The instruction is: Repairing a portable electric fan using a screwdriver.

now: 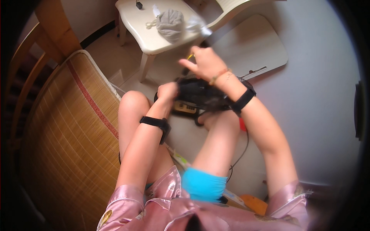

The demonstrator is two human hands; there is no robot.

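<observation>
A black object [198,92], blurred by motion, lies between my hands in front of my knees; its kind I cannot make out. My left hand [168,91] is closed at its left edge and appears to grip it. Above its right side is my right hand [208,63], with fingers curled and thumb stretched out to the left. A thin yellow thing [190,56] shows between that thumb and the fingers. Under the black object, a gold panel with dark buttons [185,107] is partly visible.
A cream chair [148,40] ahead carries a grey cloth bundle [170,24] and a small black item [139,5]. Beyond my right hand is a pale flat panel [254,42]. A woven mat [73,131] covers the seat at left. A black cable [245,152] hangs beside my right leg.
</observation>
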